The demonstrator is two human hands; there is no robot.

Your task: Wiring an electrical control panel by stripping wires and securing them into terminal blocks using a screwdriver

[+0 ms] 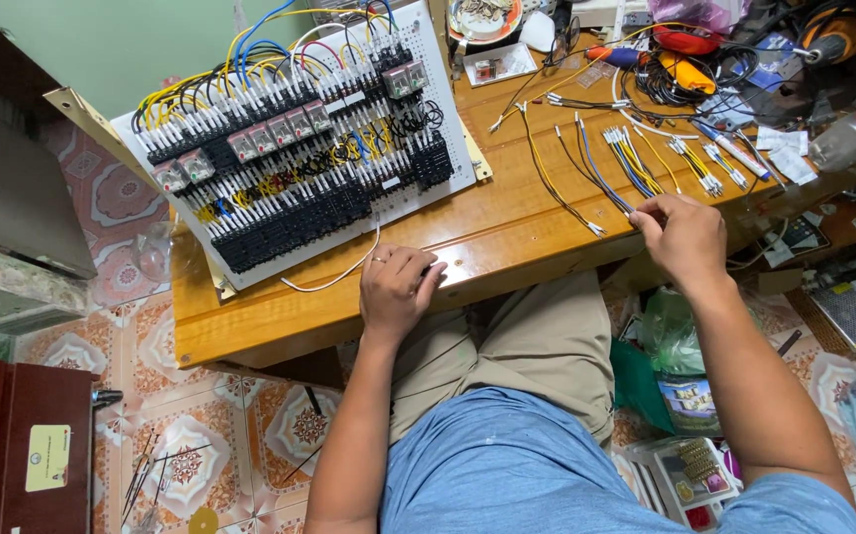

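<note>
Blue shirt (586, 475) and khaki trousers (517, 346) nearest, low in the head view. Left hand (396, 289) curled loosely at the near edge of the wooden desk (507, 232), knuckles up, grasping nothing visible, just beside a loose white wire (344, 272) trailing from the white wiring panel (290, 138) packed with black terminal blocks. Right hand (683, 237) bent at the wrist over the desk edge, fingertips pinching the end of a blue wire (601, 173). Further cut wires (690, 158) fanned out just beyond. Bare desk between panel and wires. Far right corner crowded with tools and a red-capped bottle (855, 133). Tiled floor (211, 445) at left.
</note>
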